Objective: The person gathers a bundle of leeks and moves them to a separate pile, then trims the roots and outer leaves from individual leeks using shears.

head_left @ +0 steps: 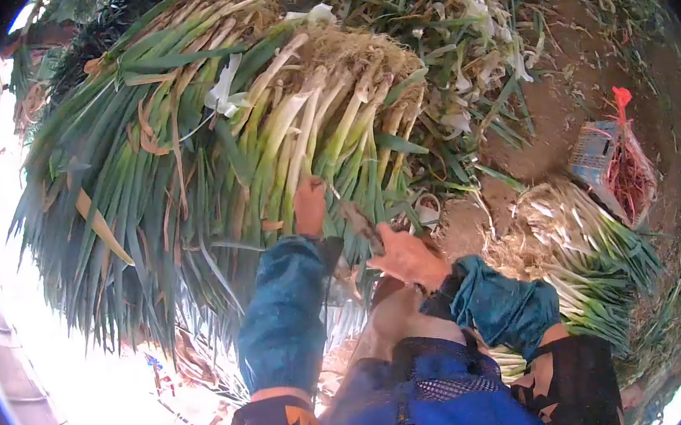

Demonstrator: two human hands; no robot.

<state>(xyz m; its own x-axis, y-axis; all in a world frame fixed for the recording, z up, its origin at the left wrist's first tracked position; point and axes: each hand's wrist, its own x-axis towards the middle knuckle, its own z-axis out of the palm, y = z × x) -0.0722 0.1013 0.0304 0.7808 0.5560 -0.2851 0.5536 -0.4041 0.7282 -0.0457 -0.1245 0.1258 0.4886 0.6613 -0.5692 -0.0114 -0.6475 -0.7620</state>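
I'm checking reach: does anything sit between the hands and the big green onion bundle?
Nothing visible does. The left hand lies against the stalks of the green onion bundle, and the right hand is right at its lower edge.

A farm plot at harvest. Heaped green onions (209, 143) lie on bare brown soil (569, 97), trimmed leaves (451, 2) scattered behind the heap and a smaller bundle (594, 260) to its right.
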